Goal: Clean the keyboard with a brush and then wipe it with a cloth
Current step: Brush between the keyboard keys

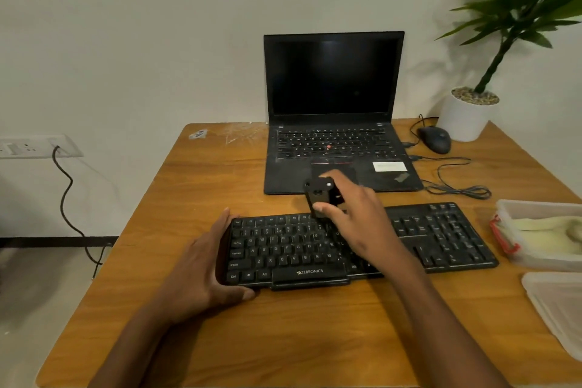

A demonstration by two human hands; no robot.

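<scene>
Table: wooden top set against a pale wall; its left edge runs diagonally from far to near, and a broad bare strip lies between the keyboard and the near edge.
Keyboard: black, marked ZEBRONICS, lying flat across the middle of the table, long side left to right, its right end near the containers.
Left hand: open and cupped around the keyboard's left end, fingers along the far-left corner, thumb at the near-left corner.
Right hand: over the keyboard's upper middle rows, fingers and thumb closed around a small black brush.
Brush: black body held upright over the function-key row; its bristle end is hidden behind the thumb, so contact with the keys cannot be told.
Laptop: open, screen dark, just beyond the keyboard with a narrow gap between them.
Mouse: far right, beside a white plant pot; its cable loops near the laptop's right edge.
Containers: clear tub with pale cloth inside at the right edge; a clear lid nearer.
Left side: open floor, wall socket with a hanging cable.
</scene>
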